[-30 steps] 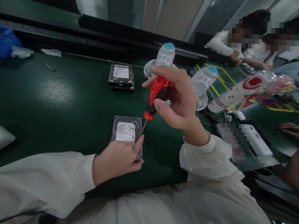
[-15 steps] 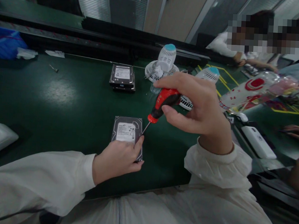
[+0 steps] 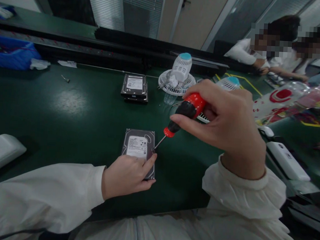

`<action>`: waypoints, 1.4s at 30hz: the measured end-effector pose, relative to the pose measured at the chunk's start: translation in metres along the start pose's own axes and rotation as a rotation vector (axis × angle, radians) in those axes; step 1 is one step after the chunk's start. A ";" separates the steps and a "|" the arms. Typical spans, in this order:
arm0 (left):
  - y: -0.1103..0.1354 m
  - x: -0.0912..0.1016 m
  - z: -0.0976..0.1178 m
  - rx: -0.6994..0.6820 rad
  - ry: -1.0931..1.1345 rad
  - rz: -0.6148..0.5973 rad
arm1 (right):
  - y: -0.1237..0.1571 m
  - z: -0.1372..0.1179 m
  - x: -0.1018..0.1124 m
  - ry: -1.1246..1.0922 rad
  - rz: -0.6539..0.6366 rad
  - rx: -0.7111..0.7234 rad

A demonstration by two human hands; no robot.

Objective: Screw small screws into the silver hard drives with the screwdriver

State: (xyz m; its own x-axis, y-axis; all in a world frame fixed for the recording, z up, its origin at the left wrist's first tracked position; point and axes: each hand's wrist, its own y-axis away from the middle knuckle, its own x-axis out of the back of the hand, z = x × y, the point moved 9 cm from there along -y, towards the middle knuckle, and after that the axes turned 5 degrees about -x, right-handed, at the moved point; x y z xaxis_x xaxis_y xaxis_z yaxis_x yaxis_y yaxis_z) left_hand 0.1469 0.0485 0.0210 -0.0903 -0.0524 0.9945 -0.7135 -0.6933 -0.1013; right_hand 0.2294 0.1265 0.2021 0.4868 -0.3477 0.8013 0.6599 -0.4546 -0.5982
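Note:
A hard drive (image 3: 137, 145) with a white label lies flat on the green table. My left hand (image 3: 130, 172) rests over its near part, index finger by the right edge and thumb at the near corner, holding it down. In my right hand (image 3: 224, 119) is a red and black screwdriver (image 3: 185, 114), gripped by the handle between thumb and fingers. Its shaft slants down to the left, and the tip meets the drive's right edge just beyond my left index finger. Whether a screw sits under the tip is too small to tell.
Stacked hard drives (image 3: 135, 86) stand farther back. Beyond my right hand are white fans (image 3: 182, 69) and a clear cup (image 3: 169, 98). A blue bin (image 3: 13, 56) is at far left, a white device (image 3: 4, 151) nearer. A power strip (image 3: 288, 160) lies right; co-workers sit beyond.
The screwdriver handle leans farther to the right, and my right index finger has curled back around it. My left hand stays on the drive. The whole view has shifted slightly.

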 end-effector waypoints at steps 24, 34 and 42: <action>0.002 0.003 0.001 -0.022 0.016 0.039 | 0.003 -0.001 0.012 -0.045 0.017 0.012; 0.002 0.005 0.000 -0.028 0.013 0.062 | 0.002 -0.006 0.006 -0.119 -0.072 0.034; 0.001 0.003 0.000 -0.014 0.011 0.024 | 0.004 -0.014 0.003 -0.160 -0.098 0.115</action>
State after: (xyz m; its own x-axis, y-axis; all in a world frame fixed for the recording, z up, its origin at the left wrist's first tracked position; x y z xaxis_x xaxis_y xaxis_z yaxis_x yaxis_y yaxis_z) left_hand 0.1457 0.0481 0.0234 -0.1147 -0.0607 0.9915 -0.7204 -0.6822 -0.1251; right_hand 0.2252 0.1124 0.2022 0.4958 -0.1676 0.8521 0.7649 -0.3803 -0.5199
